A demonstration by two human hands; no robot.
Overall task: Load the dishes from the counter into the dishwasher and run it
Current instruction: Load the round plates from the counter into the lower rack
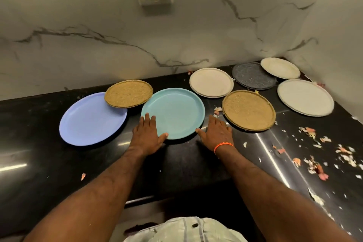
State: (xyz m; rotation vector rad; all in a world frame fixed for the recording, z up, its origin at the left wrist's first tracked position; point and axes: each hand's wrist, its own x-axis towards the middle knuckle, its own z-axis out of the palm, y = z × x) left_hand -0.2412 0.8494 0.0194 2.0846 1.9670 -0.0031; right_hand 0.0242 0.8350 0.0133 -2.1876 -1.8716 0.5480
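- Blue plate (90, 120) lies on the counter (39, 153), overlapped by a tan plate (128, 93)
- Teal plate (174, 112) is flanked by the left hand (146, 133) and right hand (216, 132), fingers straight, touching its rim
- Further plates are seen rightward; scraps (314, 163) are scattered on the counter
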